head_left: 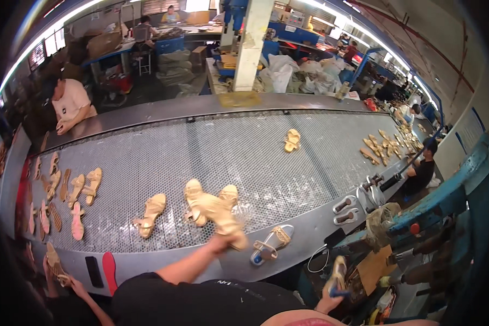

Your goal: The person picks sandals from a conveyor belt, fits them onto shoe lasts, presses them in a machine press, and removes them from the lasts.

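Observation:
My left hand (221, 244) grips a tan strappy sandal (218, 211) by one end, above the mesh conveyor belt (228, 146). It overlaps two tan sandals, one to the left (193, 189) and one to the right (230, 193). Low on the right, beside the machine, my right hand (329, 302) is closed around a gold-and-dark shoe-shaped piece (339, 273) with a blue part (339, 292) at its lower end. I cannot tell whether that is a sandal on a form. Between my hands, a pale sandal (271, 244) rests on the metal edge.
Another tan sandal (150, 215) and a far one (292, 140) lie on the belt. Several sandals and soles sit left. A co-worker's hands (73, 283) hold a sandal at lower left. A red insole (110, 273), black phone (94, 271) and teal machine (440, 206) border my place.

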